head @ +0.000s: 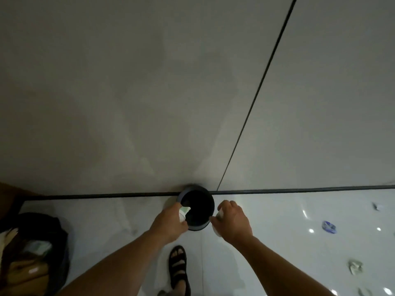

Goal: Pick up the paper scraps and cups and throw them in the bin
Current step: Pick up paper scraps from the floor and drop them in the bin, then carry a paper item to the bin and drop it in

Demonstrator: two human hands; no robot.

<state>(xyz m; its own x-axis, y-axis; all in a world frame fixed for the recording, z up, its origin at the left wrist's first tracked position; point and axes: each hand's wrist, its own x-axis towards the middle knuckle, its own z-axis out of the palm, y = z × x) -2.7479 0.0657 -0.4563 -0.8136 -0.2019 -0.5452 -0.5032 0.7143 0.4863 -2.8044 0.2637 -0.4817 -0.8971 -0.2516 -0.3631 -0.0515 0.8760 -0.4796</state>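
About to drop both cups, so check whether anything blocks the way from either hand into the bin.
Nothing visible does. The left hand holds a white paper cup at the open mouth of the round dark bin; the right hand grips another white cup just outside its right rim. No lid shows.

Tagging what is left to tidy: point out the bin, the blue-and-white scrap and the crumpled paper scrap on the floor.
bin (198,227), head view, on its outer wall nearest the person.
blue-and-white scrap (329,227), head view, on its middle.
crumpled paper scrap (355,267), head view, on its middle.
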